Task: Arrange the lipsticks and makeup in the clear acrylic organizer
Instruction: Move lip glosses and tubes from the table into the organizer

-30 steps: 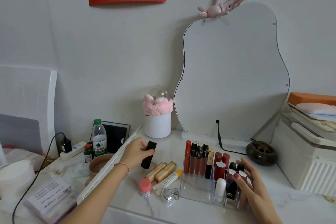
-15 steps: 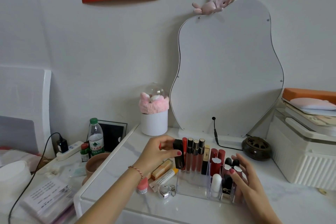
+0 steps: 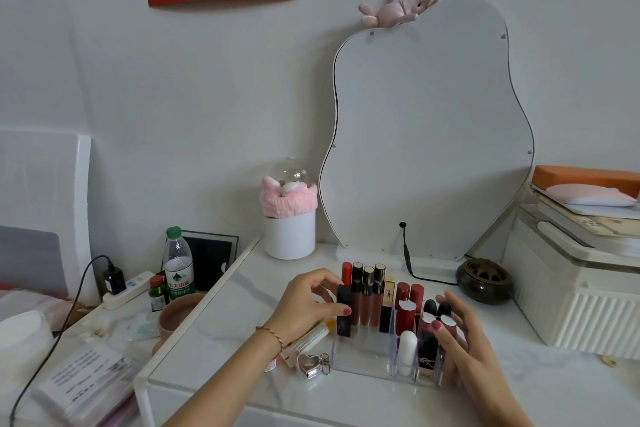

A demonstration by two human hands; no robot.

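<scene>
Currently the clear organizer (image 3: 363, 355) stands near the front edge of the white marble bench (image 3: 242, 295), in front of the wavy-edged mirror (image 3: 426, 135). The left hand (image 3: 304, 302) is closed on a black lipstick (image 3: 344, 310), fingers and thumb pinching its upper part; the lipstick stands upright at the organizer's left end, but whether it is inside the wall or just outside cannot be told. Just beside it, a red tube (image 3: 346, 273) and three lip glosses (image 3: 367, 298) with dark caps stand upright in the rear left section. A black-and-gold lipstick (image 3: 388, 305) and two dark red lipsticks (image 3: 408, 305) stand further right.

The right hand (image 3: 464, 340) rests open against the organizer's right end, fingers spread and touching the wall and the tops of the round-capped lipsticks (image 3: 437, 308) there; it grips nothing. A white tube (image 3: 407, 350) stands in a front compartment.

Outside the organizer, a yellow-capped tube (image 3: 311, 340) lies on the bench under the left wrist, and a silver heart-shaped keyring (image 3: 309, 365) lies just beside the organizer's front left corner. A dark round burner (image 3: 483, 279) sits toward the rear right of the bench, well apart from the organizer.
</scene>
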